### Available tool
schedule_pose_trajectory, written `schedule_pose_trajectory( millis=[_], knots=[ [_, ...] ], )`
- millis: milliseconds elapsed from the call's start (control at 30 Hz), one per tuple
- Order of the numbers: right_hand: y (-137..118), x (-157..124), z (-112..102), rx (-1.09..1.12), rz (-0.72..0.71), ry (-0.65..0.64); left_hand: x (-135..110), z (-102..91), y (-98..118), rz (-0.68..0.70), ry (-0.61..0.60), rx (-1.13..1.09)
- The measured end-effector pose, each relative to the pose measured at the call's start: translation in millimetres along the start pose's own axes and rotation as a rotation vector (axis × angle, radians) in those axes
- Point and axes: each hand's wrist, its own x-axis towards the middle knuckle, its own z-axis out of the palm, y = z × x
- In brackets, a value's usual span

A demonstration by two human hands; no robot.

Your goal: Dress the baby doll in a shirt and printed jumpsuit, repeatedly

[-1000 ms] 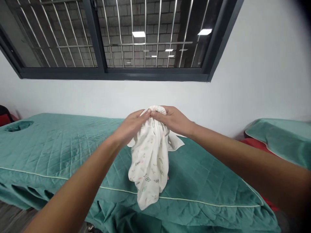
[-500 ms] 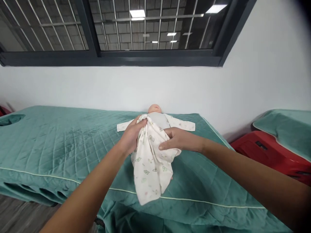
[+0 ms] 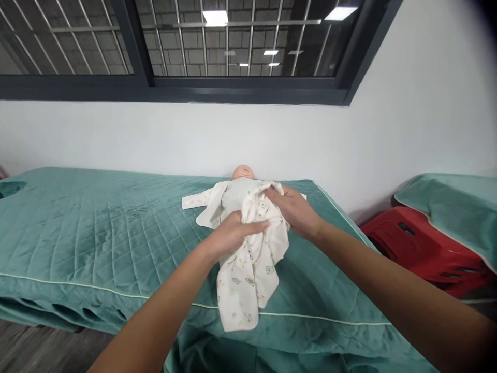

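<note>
A baby doll (image 3: 243,172) lies on its back on the green bed, its head by the wall. Its white top (image 3: 212,210) is spread out, with the left-side sleeve stretched outward and a grey-white torso showing between the flaps. Above the doll's lower body I hold white printed baby pants (image 3: 237,292), their legs hanging toward me. My right hand (image 3: 293,207) grips the bunched upper edge. My left hand (image 3: 233,234) is closed on the cloth lower down, thumb on top. The doll's legs are hidden behind the pants.
A green quilted cover (image 3: 97,233) with pale piping drapes over the bed's front edge. On the right stands a red plastic object (image 3: 419,248) partly under another green cover (image 3: 454,212). Behind are a white wall (image 3: 174,137) and a dark-framed barred window (image 3: 248,90).
My left hand has moved down and right from the upper edge to the middle of the pants. My right hand has risen to the upper edge, and the pants have shifted right, uncovering the left flap.
</note>
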Motion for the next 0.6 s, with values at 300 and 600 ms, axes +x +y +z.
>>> schedule_pose_trajectory(
  millis=[300,600],
  knots=[
    [22,-29,14,-0.058,0.225,-0.263,3,-9.4,-5,0.035,0.160,-0.316],
    [7,-19,16,0.401,0.143,0.067,-15,-13.4,0,-0.173,-0.116,-0.064]
  ],
)
